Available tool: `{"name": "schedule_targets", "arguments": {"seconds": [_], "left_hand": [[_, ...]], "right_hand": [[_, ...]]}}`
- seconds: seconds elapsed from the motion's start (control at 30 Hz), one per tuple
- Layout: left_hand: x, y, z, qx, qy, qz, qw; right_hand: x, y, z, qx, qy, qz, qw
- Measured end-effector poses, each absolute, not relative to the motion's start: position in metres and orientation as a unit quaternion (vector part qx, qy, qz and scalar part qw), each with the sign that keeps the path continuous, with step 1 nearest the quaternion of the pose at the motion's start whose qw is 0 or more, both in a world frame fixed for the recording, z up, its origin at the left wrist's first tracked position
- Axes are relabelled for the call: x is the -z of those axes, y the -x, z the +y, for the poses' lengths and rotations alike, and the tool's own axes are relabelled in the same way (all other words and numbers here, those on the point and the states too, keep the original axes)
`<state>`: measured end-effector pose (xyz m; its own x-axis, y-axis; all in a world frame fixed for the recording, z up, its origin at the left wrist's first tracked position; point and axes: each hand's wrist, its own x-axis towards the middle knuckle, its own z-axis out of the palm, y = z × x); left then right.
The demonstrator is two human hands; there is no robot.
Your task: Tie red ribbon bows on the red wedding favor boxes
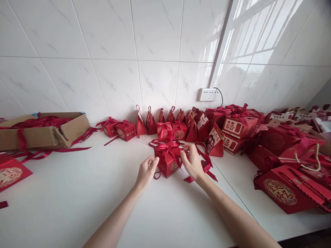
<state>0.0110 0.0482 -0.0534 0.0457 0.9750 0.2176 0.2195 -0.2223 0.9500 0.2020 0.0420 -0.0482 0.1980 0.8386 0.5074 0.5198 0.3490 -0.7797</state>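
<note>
A small red gift box (pixel 165 163) with gold print stands on the white table, a dark red ribbon bow (pixel 168 147) tied over its top. At the box's left edge my left hand (pixel 148 168) is closed in a pinch on the ribbon; a loop of it hangs just below the fingertips. My right hand (pixel 191 160) reaches the box's right side, thumb and fingers closed on the ribbon beside the bow. My fingers partly hide what each hand pinches. Loose red ribbon (pixel 205 167) lies behind my right wrist.
An open cardboard box (pixel 33 137) holds red ribbons at left. Triangular red boxes (pixel 141 125) and bowed boxes (pixel 125 131) line the tiled wall. Stacked red boxes (pixel 239 127) and larger ones (pixel 287 189) crowd the right. A power strip (pixel 207 94) is on the wall.
</note>
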Motion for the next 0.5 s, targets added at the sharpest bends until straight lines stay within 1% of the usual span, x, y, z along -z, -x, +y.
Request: {"name": "schedule_targets", "arguments": {"seconds": [0.13, 0.2, 0.27, 0.33, 0.43, 0.5], "left_hand": [[0.054, -0.012, 0.047, -0.478, -0.629, 0.467, 0.396], [0.053, -0.013, 0.047, -0.491, -0.638, 0.449, 0.387], [0.053, -0.014, 0.046, -0.497, -0.641, 0.438, 0.387], [0.054, -0.015, 0.047, -0.506, -0.628, 0.437, 0.399], [0.056, -0.010, 0.053, -0.557, -0.568, 0.443, 0.413], [0.057, -0.005, 0.059, -0.599, -0.525, 0.450, 0.405]], "right_hand": [[0.040, -0.200, 0.035, -0.164, 0.594, -0.633, 0.469], [0.039, -0.197, 0.032, -0.168, 0.594, -0.656, 0.435], [0.039, -0.193, 0.031, -0.188, 0.573, -0.678, 0.421], [0.040, -0.190, 0.032, -0.248, 0.535, -0.681, 0.435], [0.040, -0.192, 0.035, -0.371, 0.484, -0.630, 0.481], [0.038, -0.197, 0.039, -0.402, 0.476, -0.590, 0.513]]}}
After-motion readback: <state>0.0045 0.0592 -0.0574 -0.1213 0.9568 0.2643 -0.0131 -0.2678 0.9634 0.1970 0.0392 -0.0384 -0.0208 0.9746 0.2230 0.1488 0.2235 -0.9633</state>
